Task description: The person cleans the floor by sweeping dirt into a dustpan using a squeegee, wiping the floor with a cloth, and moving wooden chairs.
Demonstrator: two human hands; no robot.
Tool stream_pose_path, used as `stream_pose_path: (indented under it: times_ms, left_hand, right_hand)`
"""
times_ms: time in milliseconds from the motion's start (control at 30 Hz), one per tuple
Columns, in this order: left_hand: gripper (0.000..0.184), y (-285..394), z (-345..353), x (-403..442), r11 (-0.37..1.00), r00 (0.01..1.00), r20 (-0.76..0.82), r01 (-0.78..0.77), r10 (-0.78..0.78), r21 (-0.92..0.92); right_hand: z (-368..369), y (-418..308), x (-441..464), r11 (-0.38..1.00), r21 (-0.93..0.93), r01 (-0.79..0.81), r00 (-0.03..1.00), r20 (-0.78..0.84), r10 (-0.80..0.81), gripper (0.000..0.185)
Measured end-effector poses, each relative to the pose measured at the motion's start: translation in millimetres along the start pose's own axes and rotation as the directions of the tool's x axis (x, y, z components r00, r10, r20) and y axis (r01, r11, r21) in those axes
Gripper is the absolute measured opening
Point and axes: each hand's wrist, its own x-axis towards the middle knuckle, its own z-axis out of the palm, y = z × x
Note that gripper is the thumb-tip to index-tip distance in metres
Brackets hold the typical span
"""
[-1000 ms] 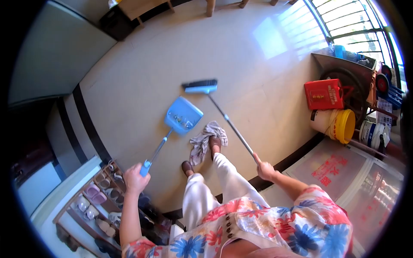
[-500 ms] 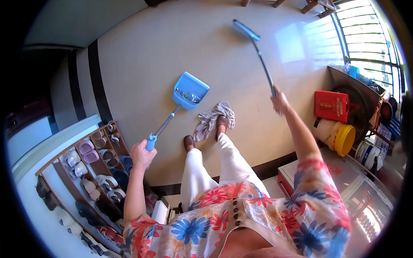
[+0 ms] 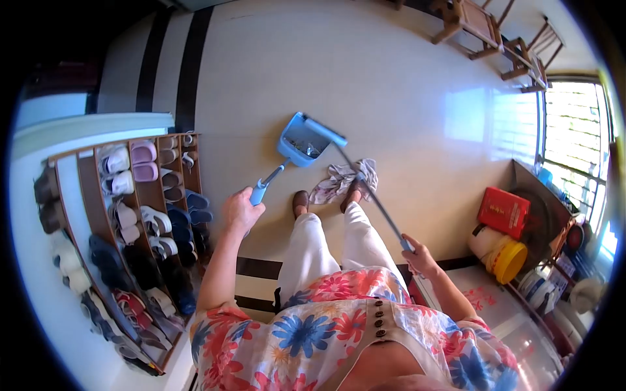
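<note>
My left hand point(image 3: 244, 212) is closed round the handle of a blue dustpan point(image 3: 301, 144), which lies on the floor with bits of debris in its pan. In my right hand point(image 3: 420, 255) is the grey pole of a broom point(image 3: 326, 130). The broom's blue head rests against the open edge of the dustpan, at its upper right side. Beneath my feet a crumpled patterned cloth point(image 3: 338, 180) is spread on the floor, and the broom pole passes over it.
A shoe rack point(image 3: 153, 244) with several pairs stands at the left. Wooden chairs point(image 3: 473, 26) are at the upper right. Along the right side are a red container point(image 3: 503, 212), a yellow bucket point(image 3: 508, 262), a cart point(image 3: 544, 189) and a barred window point(image 3: 574, 124).
The broom head swung out to the upper right, then came back down to the dustpan. My right hand drew back towards my body. The view has turned, showing more of the shoe rack and chairs.
</note>
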Motion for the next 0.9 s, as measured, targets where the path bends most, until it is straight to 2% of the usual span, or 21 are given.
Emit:
stream_pose_path:
  times_ms: [67, 133, 200, 300, 333, 367, 400, 467, 500, 567, 667, 767, 900]
  left_hand:
    - [0.015, -18, -6, -10, 1.0, 1.0, -0.004, 0.018, -0.018, -0.014]
    - [0.016, -34, -12, -22, 0.998, 0.998, -0.007, 0.056, -0.056, -0.031]
    - [0.016, -51, -16, -42, 0.993, 0.995, -0.003, 0.104, -0.104, -0.047]
    - [0.016, -75, -20, -60, 0.989, 0.99, -0.037, 0.137, -0.139, -0.062]
    - [0.017, -81, -20, -64, 0.987, 0.988, -0.047, 0.141, -0.145, -0.071]
    - [0.017, -87, -21, -66, 0.983, 0.985, -0.049, 0.161, -0.166, -0.094]
    - [0.017, -94, -23, -68, 0.977, 0.981, -0.051, 0.18, -0.187, -0.118]
    - [0.018, -104, -27, -71, 0.967, 0.974, -0.062, 0.206, -0.218, -0.152]
    - [0.018, -110, -30, -71, 0.964, 0.972, -0.074, 0.211, -0.225, -0.162]
    - [0.018, -118, -34, -69, 0.962, 0.966, -0.116, 0.211, -0.233, -0.174]
    - [0.018, -131, -36, -61, 0.956, 0.95, -0.169, 0.231, -0.262, -0.18]
    - [0.018, -134, -43, -41, 0.935, 0.931, -0.17, 0.287, -0.324, -0.208]
    - [0.017, -126, -51, -5, 0.937, 0.92, -0.213, 0.29, -0.329, -0.194]
  right_hand:
    - [-8, 24, 42, 0.961, -0.223, 0.163, 0.968, -0.151, -0.2, 0.055]
    - [1, -26, 57, 0.992, -0.113, 0.049, 0.973, -0.219, -0.073, 0.054]
    - [15, -55, 98, 0.977, -0.202, 0.072, 0.953, -0.275, -0.127, 0.057]
    - [58, -38, 126, 0.916, -0.395, 0.067, 0.953, -0.245, -0.176, 0.061]
    - [72, -11, 127, 0.819, -0.569, 0.069, 0.938, -0.243, -0.248, 0.061]
    - [84, 6, 113, 0.771, -0.621, 0.14, 0.933, -0.178, -0.312, 0.061]
    - [97, -9, 77, 0.864, -0.5, 0.061, 0.983, -0.119, -0.138, 0.061]
    - [101, -28, 42, 0.959, -0.283, 0.027, 1.0, 0.016, -0.023, 0.058]
    - [104, -41, 29, 0.973, -0.228, 0.038, 0.999, 0.041, -0.03, 0.057]
    - [106, -69, 20, 0.991, -0.119, 0.06, 0.994, 0.095, -0.048, 0.054]
    - [108, -110, 45, 0.956, -0.183, 0.229, 0.973, 0.014, -0.23, 0.051]
    - [85, -167, 124, 0.919, -0.17, 0.357, 0.927, -0.058, -0.371, 0.052]
    - [47, -303, 223, 0.896, -0.136, 0.423, 0.894, -0.098, -0.437, 0.057]
